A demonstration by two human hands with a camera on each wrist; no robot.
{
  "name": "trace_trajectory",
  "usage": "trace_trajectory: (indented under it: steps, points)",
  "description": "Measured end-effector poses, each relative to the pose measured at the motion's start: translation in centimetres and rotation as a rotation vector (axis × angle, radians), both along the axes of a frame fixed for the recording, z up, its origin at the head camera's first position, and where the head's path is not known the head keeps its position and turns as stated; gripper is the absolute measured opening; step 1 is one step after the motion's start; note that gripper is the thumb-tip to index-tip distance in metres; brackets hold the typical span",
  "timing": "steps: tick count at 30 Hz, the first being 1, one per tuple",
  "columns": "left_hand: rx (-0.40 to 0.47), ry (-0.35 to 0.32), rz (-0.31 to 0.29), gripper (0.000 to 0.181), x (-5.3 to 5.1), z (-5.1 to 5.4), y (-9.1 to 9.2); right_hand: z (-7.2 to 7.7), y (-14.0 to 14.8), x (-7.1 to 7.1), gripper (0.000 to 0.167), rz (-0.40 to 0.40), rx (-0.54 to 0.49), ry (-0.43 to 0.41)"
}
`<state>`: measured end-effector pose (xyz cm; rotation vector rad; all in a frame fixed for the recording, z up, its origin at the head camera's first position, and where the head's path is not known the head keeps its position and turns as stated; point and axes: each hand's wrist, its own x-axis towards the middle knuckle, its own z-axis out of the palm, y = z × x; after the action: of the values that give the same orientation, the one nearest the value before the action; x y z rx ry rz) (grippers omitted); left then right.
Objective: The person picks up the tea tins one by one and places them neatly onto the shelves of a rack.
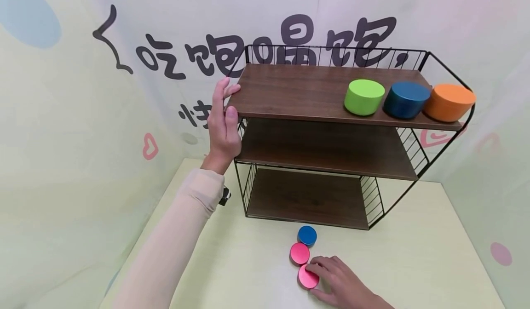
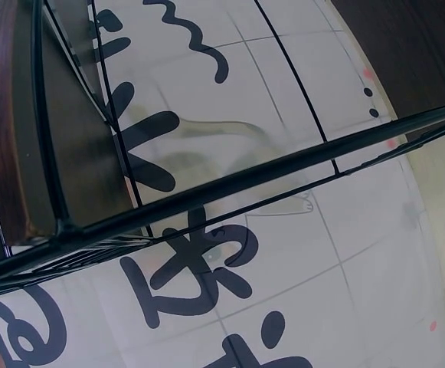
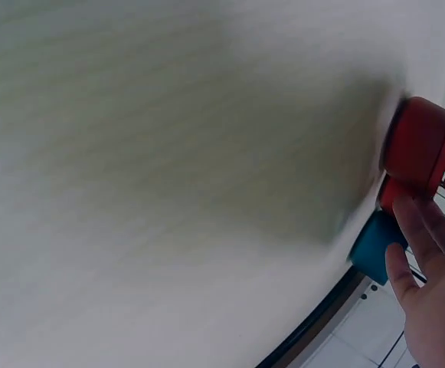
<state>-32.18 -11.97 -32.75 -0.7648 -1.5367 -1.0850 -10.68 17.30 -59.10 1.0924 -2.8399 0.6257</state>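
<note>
A three-tier shelf rack of dark wood boards and black wire stands on the table. My left hand holds its upper left side, thumb at the front edge; only a sliver of that hand shows in the left wrist view. Before the rack, two pink round tins, the rear one and the front one, form a crooked row with a small blue round tin. My right hand pinches the front pink tin, fingers at its upper side and thumb below. That tin looks red in the right wrist view.
On the top board's right side stand a green tin, a dark blue tin and an orange tin. A printed cloth hangs behind and beside the pale table. A small black object lies left of the rack.
</note>
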Motion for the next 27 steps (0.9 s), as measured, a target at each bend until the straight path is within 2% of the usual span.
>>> trace_trajectory:
  steps: [9, 21, 27]
  points:
    - [-0.006, 0.006, -0.003, 0.047, -0.4, -0.3, -0.2, -1.1, 0.0, 0.2, 0.053, -0.008, 0.005, 0.055]
    - [-0.004, -0.016, -0.013, 0.047, -0.4, -0.2, -0.1, -1.3, -0.5, 0.4, 0.053, -0.038, -0.034, 0.061]
    - [-0.005, 0.004, -0.014, 0.048, -0.5, -0.3, -0.2, -1.2, -0.5, 0.2, 0.053, -0.008, -0.055, 0.097]
